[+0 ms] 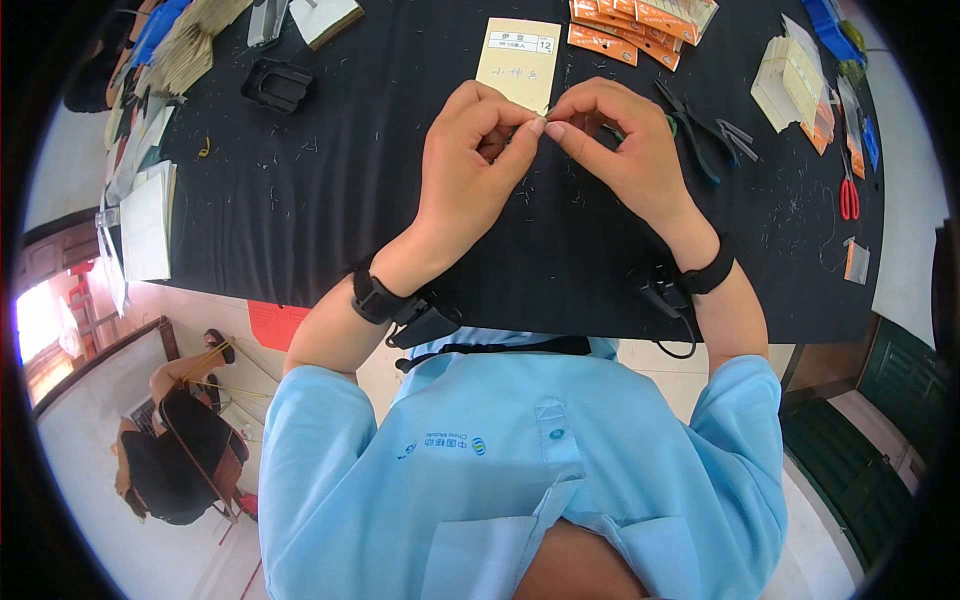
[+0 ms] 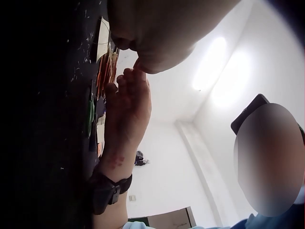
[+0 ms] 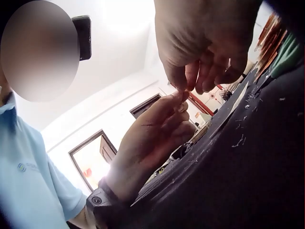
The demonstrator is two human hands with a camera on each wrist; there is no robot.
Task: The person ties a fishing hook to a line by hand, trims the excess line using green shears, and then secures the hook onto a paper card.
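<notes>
Over the black-clothed table [image 1: 330, 190], my left hand [image 1: 460, 170] and right hand [image 1: 635, 155] meet, thumb and index fingertips of each pinched together. Between them is a tiny light-coloured piece [image 1: 543, 116], mostly covered by the fingertips; I cannot tell what it is. Just beyond the fingers lies a pale yellow printed paper packet [image 1: 518, 60]. The left wrist view shows the right hand [image 2: 128, 107] with fingertips raised to the left ones. From the other side, the right wrist view has the left hand [image 3: 147, 138] touching the right fingertips.
Dark pliers [image 1: 700, 135] lie beside the right hand. Orange packets [image 1: 650, 25] sit at the back, and a paper stack [image 1: 785, 85] and red-handled scissors [image 1: 849, 195] at right. A black tray [image 1: 277, 86] and white sheets [image 1: 148, 220] are at left. Thread-like scraps dot the cloth.
</notes>
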